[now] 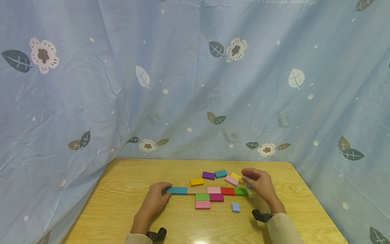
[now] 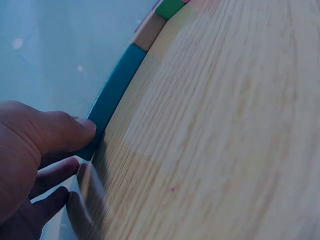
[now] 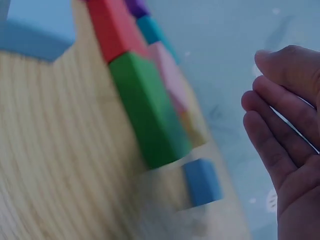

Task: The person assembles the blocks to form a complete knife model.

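A row of coloured blocks lies on the table. At its left end is a teal-blue block (image 1: pixel 177 190), and my left hand (image 1: pixel 155 200) pinches that block's outer end. In the left wrist view the thumb (image 2: pixel 75 131) presses the teal block's side, with the other fingers partly hidden behind. Rightward follow a wooden-coloured block (image 1: pixel 196 190), a pink block (image 1: pixel 214 190), a red block (image 1: pixel 227 191) and a green block (image 1: pixel 241 192). Above the table past the green end, my right hand (image 1: pixel 261 184) holds nothing, its fingers loosely bent.
Against the row's near side sit a light green block (image 1: pixel 202 197) and a magenta block (image 1: pixel 216 197), with another pink block (image 1: pixel 202 204) below the light green one. A small light blue block (image 1: pixel 235 207) lies apart. Several loose blocks, including a purple one (image 1: pixel 208 175), lie behind.
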The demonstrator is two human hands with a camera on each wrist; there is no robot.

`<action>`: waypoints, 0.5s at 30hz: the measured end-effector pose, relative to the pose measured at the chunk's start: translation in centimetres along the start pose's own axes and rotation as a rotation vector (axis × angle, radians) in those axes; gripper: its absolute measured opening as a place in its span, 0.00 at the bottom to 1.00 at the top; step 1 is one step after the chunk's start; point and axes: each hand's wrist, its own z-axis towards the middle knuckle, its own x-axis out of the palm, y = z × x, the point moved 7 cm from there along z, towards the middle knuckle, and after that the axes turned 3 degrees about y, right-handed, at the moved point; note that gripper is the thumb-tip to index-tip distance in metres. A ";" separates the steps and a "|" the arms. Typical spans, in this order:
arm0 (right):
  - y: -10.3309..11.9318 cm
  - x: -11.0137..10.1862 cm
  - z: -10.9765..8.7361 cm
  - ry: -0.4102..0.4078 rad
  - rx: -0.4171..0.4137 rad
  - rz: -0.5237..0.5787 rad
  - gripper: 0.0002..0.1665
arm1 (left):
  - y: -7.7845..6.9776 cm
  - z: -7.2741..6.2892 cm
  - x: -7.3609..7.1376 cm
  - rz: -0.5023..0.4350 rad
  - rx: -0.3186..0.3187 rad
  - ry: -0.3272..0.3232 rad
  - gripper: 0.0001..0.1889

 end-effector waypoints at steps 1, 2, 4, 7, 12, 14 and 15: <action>-0.4 0.1 0.1 0.006 0.013 -0.002 0.19 | 0.1 0.0 0.1 0.002 -0.001 0.000 0.18; -0.8 0.2 0.2 0.011 0.026 -0.006 0.19 | 0.1 0.0 0.1 0.003 -0.002 0.001 0.18; -1.4 0.4 0.3 0.016 0.050 -0.012 0.20 | 0.2 0.1 0.2 0.007 -0.001 0.004 0.17; -2.2 0.6 0.5 0.027 0.075 -0.023 0.21 | 0.2 0.1 0.2 0.007 0.002 0.004 0.18; -3.1 1.0 1.0 0.046 0.102 -0.048 0.21 | 0.0 0.1 0.1 0.012 0.015 0.009 0.18; -3.5 1.2 1.2 0.053 0.111 -0.060 0.21 | 0.0 0.1 0.1 0.008 0.010 0.012 0.18; -3.6 1.3 1.2 0.059 0.112 -0.066 0.20 | 0.1 0.1 0.0 0.009 0.010 0.011 0.18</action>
